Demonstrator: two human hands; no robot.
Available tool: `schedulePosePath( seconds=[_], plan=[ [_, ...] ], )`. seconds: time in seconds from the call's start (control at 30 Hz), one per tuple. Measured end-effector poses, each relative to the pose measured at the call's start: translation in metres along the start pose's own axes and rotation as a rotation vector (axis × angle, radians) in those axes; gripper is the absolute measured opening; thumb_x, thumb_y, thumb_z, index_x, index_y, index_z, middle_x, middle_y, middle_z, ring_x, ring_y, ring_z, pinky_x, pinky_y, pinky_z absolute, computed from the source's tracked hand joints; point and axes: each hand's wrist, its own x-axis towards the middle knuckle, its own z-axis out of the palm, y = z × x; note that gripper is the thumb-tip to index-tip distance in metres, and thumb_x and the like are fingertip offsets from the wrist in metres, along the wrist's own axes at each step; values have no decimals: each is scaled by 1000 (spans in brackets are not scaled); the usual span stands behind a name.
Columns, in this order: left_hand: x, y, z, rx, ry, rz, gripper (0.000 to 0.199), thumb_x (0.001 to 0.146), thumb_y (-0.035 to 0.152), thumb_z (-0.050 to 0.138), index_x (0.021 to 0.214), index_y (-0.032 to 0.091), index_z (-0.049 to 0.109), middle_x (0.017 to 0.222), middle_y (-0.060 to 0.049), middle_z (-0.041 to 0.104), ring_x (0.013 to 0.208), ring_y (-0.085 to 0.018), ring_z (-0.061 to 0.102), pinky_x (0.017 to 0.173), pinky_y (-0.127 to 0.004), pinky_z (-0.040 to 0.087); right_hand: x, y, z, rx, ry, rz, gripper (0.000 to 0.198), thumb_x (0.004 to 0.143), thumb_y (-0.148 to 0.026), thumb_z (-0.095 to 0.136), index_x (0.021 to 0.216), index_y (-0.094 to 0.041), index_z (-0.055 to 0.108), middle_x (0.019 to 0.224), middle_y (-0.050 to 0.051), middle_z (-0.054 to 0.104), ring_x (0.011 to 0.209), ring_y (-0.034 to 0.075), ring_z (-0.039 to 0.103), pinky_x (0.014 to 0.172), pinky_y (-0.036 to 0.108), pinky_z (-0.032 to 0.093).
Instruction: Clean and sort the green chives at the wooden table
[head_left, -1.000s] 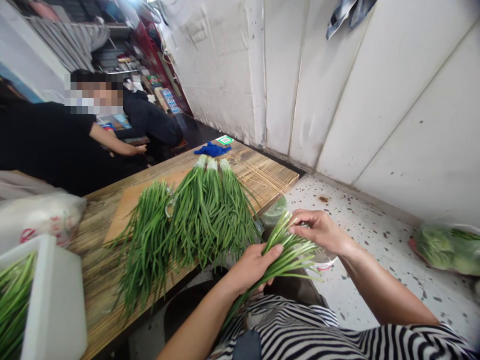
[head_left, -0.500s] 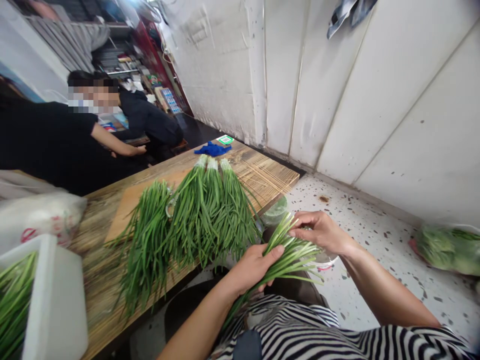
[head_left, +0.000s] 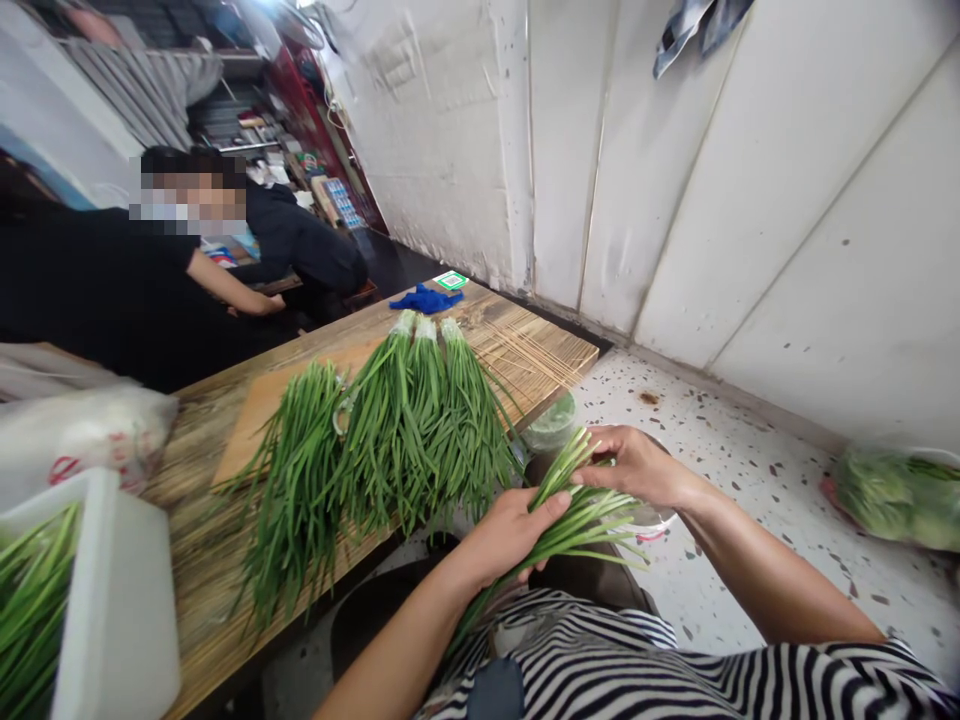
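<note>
A loose bunch of garlic chives (head_left: 581, 515) lies across my lap, its pale stem ends fanned out to the right. My left hand (head_left: 517, 530) is wrapped round the bunch at its middle, thumb on top. At the pale ends, my right hand (head_left: 634, 465) pinches some stems between thumb and fingers. On the wooden table (head_left: 202, 560) to the left lie three tied chive bundles (head_left: 427, 420) with wrapped white ends. Beside them is a looser pile of chives (head_left: 296, 490), partly over a wooden board (head_left: 259, 405).
A white foam box (head_left: 124, 600) of chives and a plastic bag (head_left: 97, 430) stand at left. Thin sticks (head_left: 529, 350) and a blue cloth (head_left: 427, 298) lie at the table's far end. Bagged greens (head_left: 892, 500) rest on the floor. Two people (head_left: 97, 280) sit beyond the table.
My right hand has shifted slightly left along the pale stem ends. The left hand keeps its hold on the bunch, and the things on the table have not moved.
</note>
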Motion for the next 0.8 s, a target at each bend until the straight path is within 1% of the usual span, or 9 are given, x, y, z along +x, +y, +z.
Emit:
schedulePosePath(
  seconds=[0.1,0.23,0.43,0.53,0.7,0.8],
  plan=[
    [0,1,-1,0,-5,12,55,79,69,44,74,15,54,46,3,50,31,-7,39,32,-18,29,0,-2,-1,13,11,-7,29,76,-46,68,76,-17,72,76,3,64,75,15,61,72,30,50],
    [-1,3,-1,-26,3,8,54,79,69,45,74,15,53,45,4,49,31,-6,39,32,-17,30,-2,0,-2,62,78,20,30,76,-46,69,79,-17,74,80,4,65,76,16,60,73,31,49],
    [-1,7,-1,-42,-8,-30,56,77,70,46,75,15,53,44,4,49,30,-7,37,31,-18,29,-6,12,-2,220,267,101,28,74,-44,71,76,-16,72,81,4,65,72,14,58,66,28,48],
    [0,7,-1,-29,-14,-39,57,77,70,46,74,14,54,44,3,49,31,-7,38,31,-18,29,-6,13,-5,222,234,105,28,74,-43,70,77,-15,72,81,4,65,72,14,58,65,27,47],
    [-1,5,0,-19,1,-28,55,78,69,45,75,15,53,44,4,49,31,-7,38,31,-18,30,-8,7,-13,134,132,100,29,76,-43,69,80,-15,72,82,5,66,71,13,58,66,28,48],
    [0,4,0,-3,23,-22,55,78,69,45,76,15,53,44,4,49,31,-7,38,31,-19,30,-12,6,-16,110,125,64,28,78,-41,67,91,-16,71,87,5,65,74,14,59,67,28,49]
  ],
)
